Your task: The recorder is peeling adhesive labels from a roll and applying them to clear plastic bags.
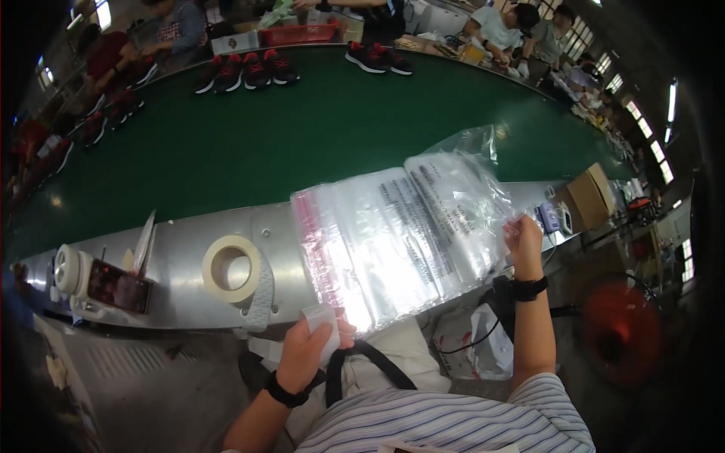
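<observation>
A stack of clear printed plastic bags (pixel 362 226) lies on the metal ledge in front of me, its near edge reaching over the ledge's edge. My right hand (pixel 523 243) pinches the right edge of the top bag (pixel 457 200), whose clear film is wrinkled and lifted there. At the near left corner of the stack, my left hand (pixel 311 346) is closed on a small white slip (pixel 325 323), possibly a label. A cream roll (pixel 211 268) stands left of the bags, a patterned strip (pixel 260 298) trailing from it.
Beyond the ledge runs a green conveyor belt (pixel 249 151) carrying black and red sneakers (pixel 257 72). A phone (pixel 119 287) leans by a white device (pixel 69 270) at left. A cardboard box (pixel 585 198) stands right. Several people work across the belt.
</observation>
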`<state>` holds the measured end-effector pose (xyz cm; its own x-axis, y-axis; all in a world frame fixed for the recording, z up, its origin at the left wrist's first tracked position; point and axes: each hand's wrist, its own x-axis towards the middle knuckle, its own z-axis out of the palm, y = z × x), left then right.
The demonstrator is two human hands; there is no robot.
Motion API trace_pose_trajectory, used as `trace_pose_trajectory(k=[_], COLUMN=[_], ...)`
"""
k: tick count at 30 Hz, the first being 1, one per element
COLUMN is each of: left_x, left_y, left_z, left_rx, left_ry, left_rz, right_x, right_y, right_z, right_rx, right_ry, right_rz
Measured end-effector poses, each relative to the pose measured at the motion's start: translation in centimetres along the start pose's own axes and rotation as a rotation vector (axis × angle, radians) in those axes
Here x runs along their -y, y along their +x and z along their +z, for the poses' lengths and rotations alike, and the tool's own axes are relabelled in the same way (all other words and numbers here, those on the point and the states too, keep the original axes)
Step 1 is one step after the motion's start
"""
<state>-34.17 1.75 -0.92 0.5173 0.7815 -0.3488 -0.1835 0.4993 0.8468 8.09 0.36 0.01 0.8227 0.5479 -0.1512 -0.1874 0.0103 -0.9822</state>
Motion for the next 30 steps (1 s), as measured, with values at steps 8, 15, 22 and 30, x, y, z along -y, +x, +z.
trace_pose_trajectory(k=[8, 15, 22, 30], left_x=[1.8, 3.7, 4.3, 2.2], left_y=[1.6, 0.9, -0.4, 0.2], left_z=[0.9, 0.3, 0.6, 0.8], left_rx=[0.206, 0.085, -0.077, 0.271], left_ry=[0.049, 0.617, 0.698, -0.523], left_rz=[0.103, 0.387, 0.58, -0.085], right_x=[-1.8, -1.0, -0.9, -1.8], right_y=[-3.5, -19.6, -21.1, -21.6], right_z=[-4.0, 12.5, 13.5, 13.8], right_rx=[-0.054, 1.088, 1.234, 1.261], right_ry=[-0.524, -0.705, -0.797, -0.715], right_rz=[-0.583, -1.041, -1.302, -1.279])
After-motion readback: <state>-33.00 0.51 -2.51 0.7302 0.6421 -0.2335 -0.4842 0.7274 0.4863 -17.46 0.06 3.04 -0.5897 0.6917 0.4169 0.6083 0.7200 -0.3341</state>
